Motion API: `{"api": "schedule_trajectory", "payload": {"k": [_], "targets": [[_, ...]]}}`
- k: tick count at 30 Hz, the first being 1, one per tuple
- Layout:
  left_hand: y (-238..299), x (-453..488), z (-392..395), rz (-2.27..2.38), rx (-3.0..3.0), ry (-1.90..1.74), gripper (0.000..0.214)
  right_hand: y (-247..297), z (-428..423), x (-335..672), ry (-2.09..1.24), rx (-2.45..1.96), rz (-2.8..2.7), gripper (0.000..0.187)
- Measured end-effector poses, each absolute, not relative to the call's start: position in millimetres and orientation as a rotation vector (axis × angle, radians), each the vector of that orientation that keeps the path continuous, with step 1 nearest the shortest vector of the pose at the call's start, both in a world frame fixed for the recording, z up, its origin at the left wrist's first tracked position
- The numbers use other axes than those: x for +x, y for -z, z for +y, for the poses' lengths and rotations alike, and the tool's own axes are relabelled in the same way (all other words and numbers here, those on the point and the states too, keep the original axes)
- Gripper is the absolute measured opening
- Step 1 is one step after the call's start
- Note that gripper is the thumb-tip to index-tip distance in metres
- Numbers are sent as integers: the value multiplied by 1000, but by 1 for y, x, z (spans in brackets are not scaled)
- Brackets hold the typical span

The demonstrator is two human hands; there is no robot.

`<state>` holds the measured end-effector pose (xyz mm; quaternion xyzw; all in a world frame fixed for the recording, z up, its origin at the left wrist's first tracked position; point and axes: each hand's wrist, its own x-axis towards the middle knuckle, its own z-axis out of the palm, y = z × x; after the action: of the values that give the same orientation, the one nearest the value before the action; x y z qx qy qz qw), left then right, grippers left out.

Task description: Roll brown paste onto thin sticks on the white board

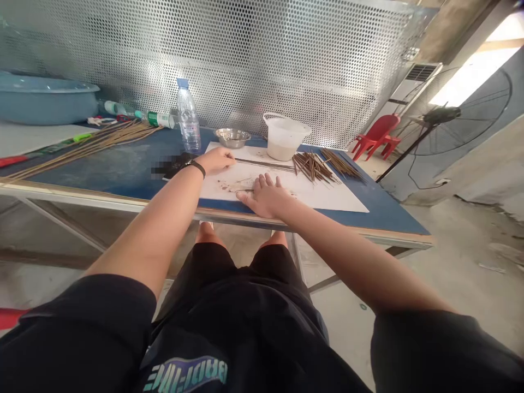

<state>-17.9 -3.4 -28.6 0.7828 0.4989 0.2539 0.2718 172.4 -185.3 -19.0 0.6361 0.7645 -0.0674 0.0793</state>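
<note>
My left hand (216,159) rests on a white board (327,196) on the blue table, fingers curled round the end of a thin stick (266,164) that runs off to the right. My right hand (266,195) lies flat and open on the board near the front edge, fingers stretched out, with a short stick piece (244,190) just by its fingertips. A pile of dark coated sticks (313,166) lies on the board to the right of both hands. A black band sits on my left wrist.
Behind the board stand a white plastic tub (285,139), a small steel bowl (232,137) and a clear water bottle (188,117). Long bare sticks (85,144) lie at the table's left by a blue basin (45,98). A perforated metal screen backs the table; a fan (446,117) and red chair (379,135) stand right.
</note>
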Motion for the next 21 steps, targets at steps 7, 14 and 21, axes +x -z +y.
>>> {"api": "schedule_trajectory", "payload": {"k": [7, 14, 21], "targets": [[28, -18, -6, 1338, 2070, -705, 15, 22, -172, 167, 190, 1963, 2242, 119], [30, -18, -1, 1317, 2090, -698, 14, 23, -126, 166, 276, 2065, 2213, 112], [28, -17, -5, 1367, 2107, -676, 19, 16, -179, 182, 263, 1888, 2373, 118]]}}
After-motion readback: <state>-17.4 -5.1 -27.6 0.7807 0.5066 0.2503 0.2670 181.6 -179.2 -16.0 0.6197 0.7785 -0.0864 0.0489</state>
